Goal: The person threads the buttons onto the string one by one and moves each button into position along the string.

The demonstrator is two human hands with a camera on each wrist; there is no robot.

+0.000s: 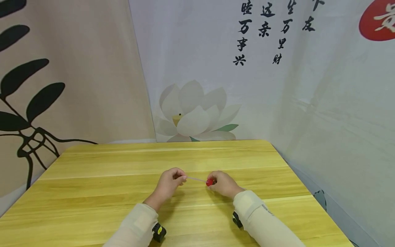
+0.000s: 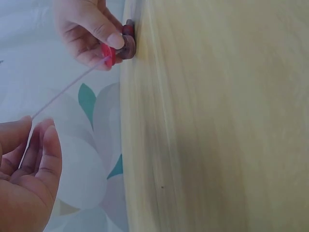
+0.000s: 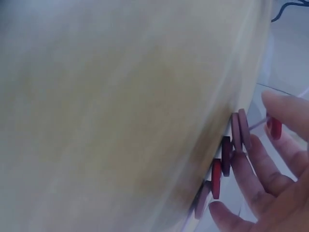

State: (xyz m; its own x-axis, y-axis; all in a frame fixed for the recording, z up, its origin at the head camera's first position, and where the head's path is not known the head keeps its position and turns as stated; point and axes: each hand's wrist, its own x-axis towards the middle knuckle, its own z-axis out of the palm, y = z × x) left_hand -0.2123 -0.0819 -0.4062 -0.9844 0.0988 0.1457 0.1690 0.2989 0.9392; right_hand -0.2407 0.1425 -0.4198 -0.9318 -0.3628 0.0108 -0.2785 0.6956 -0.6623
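Thumb and forefinger of my left hand (image 1: 171, 180) pinch a thin pale string (image 2: 67, 88), with the other fingers loosely bent. The string runs taut across to a red disc (image 1: 209, 182), which my right hand (image 1: 223, 183) pinches near its edge. In the right wrist view the string comes out behind this disc to two dull pink discs (image 3: 240, 130) by the fingertips. A dark maroon disc (image 3: 226, 155), another red disc (image 3: 216, 179) and one more dull pink disc (image 3: 203, 199) follow in a row below, close over the table.
Both hands are above the middle of a yellow wood-grain table (image 1: 102, 185). A patterned cloth backdrop (image 1: 191, 51) hangs behind its far edge. Small black cameras (image 1: 159, 232) sit under the cream sleeves (image 1: 262, 219). A dark cable (image 3: 289, 7) shows beyond the table edge.
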